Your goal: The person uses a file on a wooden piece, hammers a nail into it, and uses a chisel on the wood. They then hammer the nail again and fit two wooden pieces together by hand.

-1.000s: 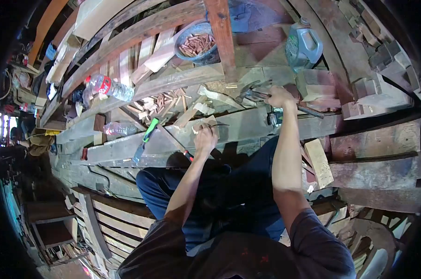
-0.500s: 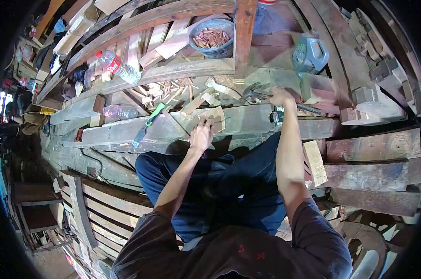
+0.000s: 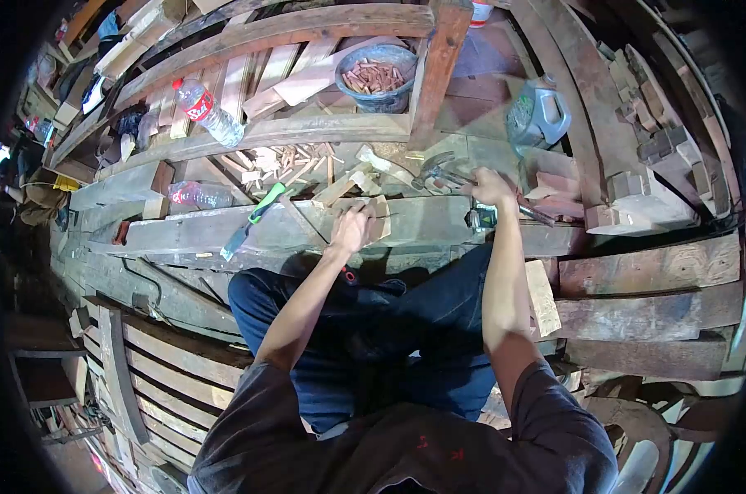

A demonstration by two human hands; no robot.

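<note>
My left hand [image 3: 353, 228] is closed over a small pale wood piece [image 3: 379, 221] on the thick beam [image 3: 422, 218] in front of my knees. A thin dark sliver, perhaps a nail, sticks out to the right of its fingers. My right hand [image 3: 493, 188] grips a hammer [image 3: 435, 171] around the handle, its metal head pointing left above the beam. Below that hand a tape measure [image 3: 481, 218] rests on the beam. Left of my left hand lies a green-handled chisel [image 3: 257, 216], angled across the beam's edge.
Wood offcuts [image 3: 286, 165] are scattered behind the beam. A basin [image 3: 378, 97] of small wood pieces stands further back. One plastic bottle [image 3: 208, 115] leans on a rail; another bottle [image 3: 200, 195] lies behind the beam. A blue jug [image 3: 539, 115] and stacked wood blocks [image 3: 649, 202] are at right.
The view has shifted slightly, moving the scene left. My right hand and the hammer sit a little lower in the picture. My left hand stays on the wood piece.
</note>
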